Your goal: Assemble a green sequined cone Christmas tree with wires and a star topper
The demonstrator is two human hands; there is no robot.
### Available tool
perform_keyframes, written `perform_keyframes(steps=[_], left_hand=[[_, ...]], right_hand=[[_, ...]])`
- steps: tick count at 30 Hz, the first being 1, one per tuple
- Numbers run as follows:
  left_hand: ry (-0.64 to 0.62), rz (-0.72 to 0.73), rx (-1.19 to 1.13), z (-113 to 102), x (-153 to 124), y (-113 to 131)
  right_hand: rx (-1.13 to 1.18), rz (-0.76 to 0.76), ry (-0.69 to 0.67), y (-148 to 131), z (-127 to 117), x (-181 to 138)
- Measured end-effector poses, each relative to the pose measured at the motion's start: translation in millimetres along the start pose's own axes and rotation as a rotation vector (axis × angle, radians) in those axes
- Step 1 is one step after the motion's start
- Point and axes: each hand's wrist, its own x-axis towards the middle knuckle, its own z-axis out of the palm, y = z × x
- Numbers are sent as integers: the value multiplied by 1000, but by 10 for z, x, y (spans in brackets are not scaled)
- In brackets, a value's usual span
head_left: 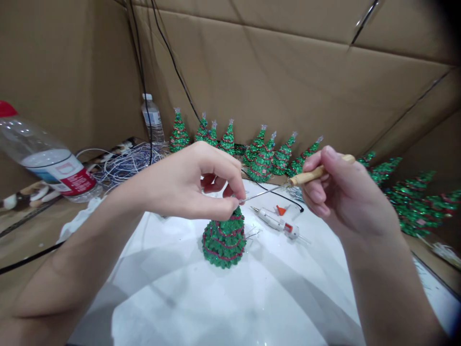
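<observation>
A small green glittery Christmas tree [224, 242] with dark red garland stands upright on the white tabletop. My left hand [201, 185] is closed over its tip, thumb and forefinger pinched together there and hiding the top. In my right hand [345, 197] is an awl-like tool [306, 177] with a light wooden handle and a thin metal shaft. The shaft points left, and its end meets my left fingertips at the treetop; the exact shape of that end is hard to make out. Thin wires [254, 234] stick out beside the tree's right side.
A white glue gun [275, 221] with an orange trigger lies behind the tree, to the right. Several finished trees [261, 161] with stars line the back; more [414, 202] lean at right. A large bottle [54, 163], tangled wire [126, 161] and a small bottle [153, 120] are at left.
</observation>
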Motion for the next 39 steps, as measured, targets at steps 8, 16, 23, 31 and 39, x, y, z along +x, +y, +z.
perform_keyframes(steps=[8, 16, 23, 31, 39], left_hand=[[3, -50, 9, 9, 17, 1], [1, -40, 12, 6, 8, 15], [-16, 0, 9, -10, 1, 27], [-38, -4, 27, -13, 1, 28], [187, -41, 245, 57, 39, -19]], right_hand=[[-42, -28, 72, 0, 29, -5], [-77, -35, 94, 8, 26, -12], [-81, -32, 75, 26, 25, -2], [-49, -12, 55, 42, 19, 8], [-57, -195, 181, -189, -74, -103]])
